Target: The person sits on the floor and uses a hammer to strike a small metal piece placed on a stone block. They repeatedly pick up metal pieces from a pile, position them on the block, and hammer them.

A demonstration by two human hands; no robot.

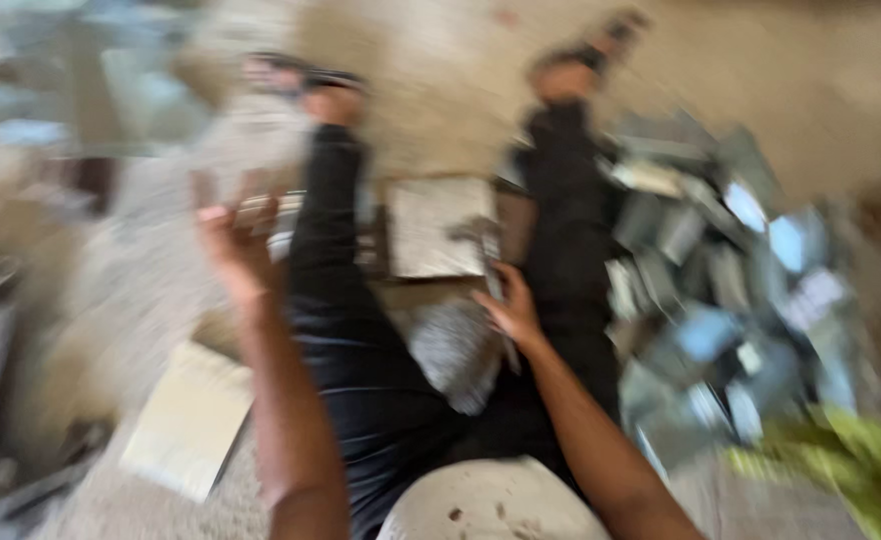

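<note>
Dusty concrete floor (pixel 821 70) fills the view, heavily blurred. We see the person seated on it, legs in dark trousers (pixel 361 360) stretched forward. The left hand (pixel 233 238) is raised above the left leg, fingers spread wide, holding nothing we can make out. The right hand (pixel 509 305) is closed on a hammer (pixel 483 245) between the legs, just beside a flat grey slab (pixel 431 225). Right of the legs lies a heap of grey metal pieces (pixel 721 300); a pale board (pixel 189 418) lies left.
</note>
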